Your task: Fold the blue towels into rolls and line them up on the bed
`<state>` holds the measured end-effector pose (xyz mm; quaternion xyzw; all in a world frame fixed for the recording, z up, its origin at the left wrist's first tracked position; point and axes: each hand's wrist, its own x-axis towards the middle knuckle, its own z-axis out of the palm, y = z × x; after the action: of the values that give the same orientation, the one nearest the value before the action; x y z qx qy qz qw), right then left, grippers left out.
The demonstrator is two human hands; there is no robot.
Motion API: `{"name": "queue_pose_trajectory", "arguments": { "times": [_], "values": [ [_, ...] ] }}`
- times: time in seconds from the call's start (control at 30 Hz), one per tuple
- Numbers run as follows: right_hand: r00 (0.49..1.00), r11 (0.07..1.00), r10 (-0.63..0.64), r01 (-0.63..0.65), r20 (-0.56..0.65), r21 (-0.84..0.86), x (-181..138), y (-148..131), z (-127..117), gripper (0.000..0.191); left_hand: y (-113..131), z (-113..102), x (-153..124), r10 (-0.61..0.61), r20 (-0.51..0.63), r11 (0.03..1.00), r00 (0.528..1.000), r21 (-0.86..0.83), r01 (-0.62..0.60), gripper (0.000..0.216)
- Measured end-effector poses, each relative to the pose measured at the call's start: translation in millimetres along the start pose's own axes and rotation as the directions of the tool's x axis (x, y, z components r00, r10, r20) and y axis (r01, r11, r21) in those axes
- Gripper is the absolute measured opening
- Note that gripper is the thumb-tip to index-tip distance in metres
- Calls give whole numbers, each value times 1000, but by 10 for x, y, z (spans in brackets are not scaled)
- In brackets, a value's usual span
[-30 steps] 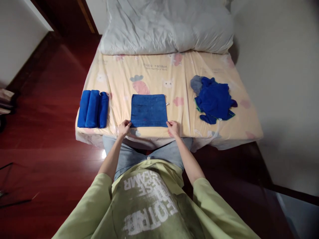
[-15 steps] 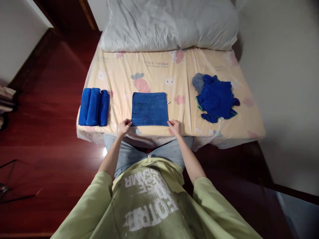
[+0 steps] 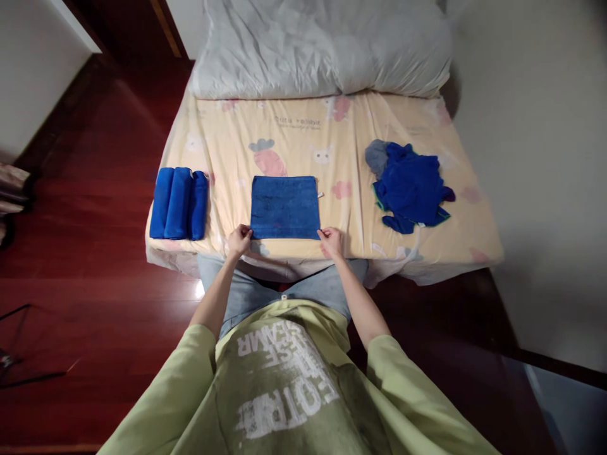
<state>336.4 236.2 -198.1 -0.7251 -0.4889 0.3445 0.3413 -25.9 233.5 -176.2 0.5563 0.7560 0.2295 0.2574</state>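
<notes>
A blue towel (image 3: pixel 284 205) lies flat on the bed in front of me, a small white tag at its right edge. My left hand (image 3: pixel 239 240) pinches its near left corner. At the near right corner, my right hand (image 3: pixel 331 241) has the cloth between thumb and fingers. Three rolled blue towels (image 3: pixel 177 203) sit side by side to the left. Over on the right is a loose heap of blue cloths (image 3: pixel 411 186), with a grey cloth (image 3: pixel 377 157) at its upper left.
The bed (image 3: pixel 227 139) has a yellow patterned sheet. A pale bulky quilt (image 3: pixel 322 47) is piled along its far side. A wall (image 3: pixel 535 158) stands to the right. Dark red wooden floor (image 3: pixel 95 221) lies at the left, with a thin black frame (image 3: pixel 33 379) on it.
The towel's near edge has shifted very slightly away from me, and both hands have moved a little inward with its corners. The rolls and the heap stay put.
</notes>
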Motion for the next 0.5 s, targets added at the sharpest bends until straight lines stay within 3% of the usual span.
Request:
{"name": "queue_pose_trajectory", "arguments": {
  "times": [0.1,0.2,0.27,0.33,0.5],
  "values": [
    [959,947,-277,262,-57,-188,-28,15,-31,26,-44,63,-57,109,-107,993,988,59,-103,17],
    [851,790,-516,517,98,-329,-68,47,-98,29,-118,93,-145,317,-114,941,941,158,-298,19],
    [785,703,-572,619,239,-351,-95,77,-151,38,-170,86,-204,450,-7,879,893,178,-442,29],
    [750,663,-588,662,305,-349,-117,106,-194,44,-206,69,-255,514,78,837,854,171,-519,38],
    [767,671,-581,641,272,-372,-114,106,-155,50,-154,65,-300,484,71,855,872,174,-489,49]
  ]
}}
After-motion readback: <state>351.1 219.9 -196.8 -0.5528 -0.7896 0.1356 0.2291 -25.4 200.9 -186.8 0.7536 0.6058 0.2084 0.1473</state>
